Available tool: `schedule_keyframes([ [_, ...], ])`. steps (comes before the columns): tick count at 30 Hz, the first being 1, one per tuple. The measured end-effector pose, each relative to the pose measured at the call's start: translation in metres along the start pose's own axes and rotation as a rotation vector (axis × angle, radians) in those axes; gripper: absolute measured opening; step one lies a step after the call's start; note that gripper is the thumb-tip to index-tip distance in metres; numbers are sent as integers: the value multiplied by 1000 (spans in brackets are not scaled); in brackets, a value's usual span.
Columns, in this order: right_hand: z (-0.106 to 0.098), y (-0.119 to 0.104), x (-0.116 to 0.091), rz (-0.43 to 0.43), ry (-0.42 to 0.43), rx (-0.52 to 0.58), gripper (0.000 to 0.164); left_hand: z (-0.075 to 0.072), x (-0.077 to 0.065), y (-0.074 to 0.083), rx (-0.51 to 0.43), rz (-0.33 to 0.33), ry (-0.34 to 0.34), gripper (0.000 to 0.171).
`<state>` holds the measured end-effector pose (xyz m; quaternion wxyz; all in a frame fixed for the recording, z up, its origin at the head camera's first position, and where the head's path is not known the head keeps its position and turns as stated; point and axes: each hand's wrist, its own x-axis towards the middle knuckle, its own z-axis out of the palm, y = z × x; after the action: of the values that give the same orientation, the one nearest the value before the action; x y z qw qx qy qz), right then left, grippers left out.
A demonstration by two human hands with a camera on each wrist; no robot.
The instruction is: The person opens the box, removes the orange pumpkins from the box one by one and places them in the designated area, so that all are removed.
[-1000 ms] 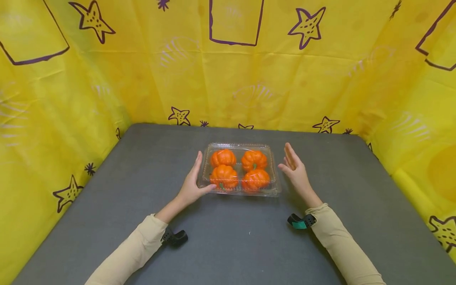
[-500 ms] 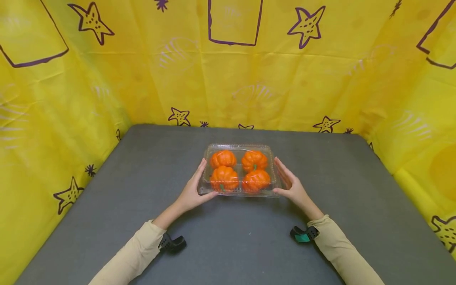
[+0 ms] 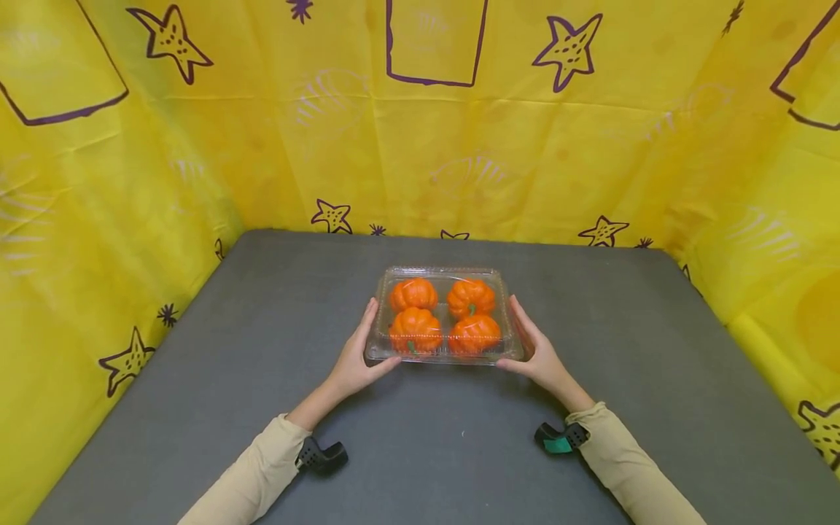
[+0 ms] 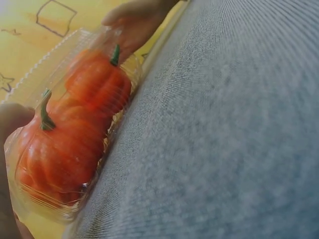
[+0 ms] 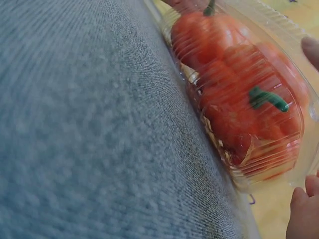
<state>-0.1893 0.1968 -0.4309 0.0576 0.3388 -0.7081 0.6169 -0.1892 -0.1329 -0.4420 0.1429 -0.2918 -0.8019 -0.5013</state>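
Observation:
A clear plastic clamshell container with its lid down is on the grey table, held between both hands. Inside it sit several small orange pumpkins with green stems. My left hand grips the container's left side, thumb at the front corner and fingers along the side. On the opposite side, my right hand grips it likewise, its thumb near the lid's edge in the right wrist view. Parts of the fingers are hidden behind the container. In the left wrist view the pumpkins show through the plastic.
The dark grey table stretches around the container on all sides. A yellow cloth with starfish drawings hangs behind the table and along its left and right. Black bands are worn on both wrists.
My right hand has come in from the right, where it was apart from the container, and now holds its side. The left hand's fingers have slid slightly nearer. The container has hardly moved.

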Motion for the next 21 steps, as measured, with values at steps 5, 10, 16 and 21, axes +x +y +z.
schedule_keyframes([
  [5, 2, -5, 0, 24, 10, 0, 85, 3, 1, 1, -144, 61, 22, 94],
  [10, 1, 8, -4, 57, 9, 40, 85, -2, 2, 21, -168, 129, 20, 83],
  [16, -3, 18, -4, -3, 7, 71, 83, -3, 3, 31, -35, 142, 55, 77],
  [21, -5, 20, -3, 16, 17, 89, 83, -2, 3, 22, 32, 171, 83, 74],
])
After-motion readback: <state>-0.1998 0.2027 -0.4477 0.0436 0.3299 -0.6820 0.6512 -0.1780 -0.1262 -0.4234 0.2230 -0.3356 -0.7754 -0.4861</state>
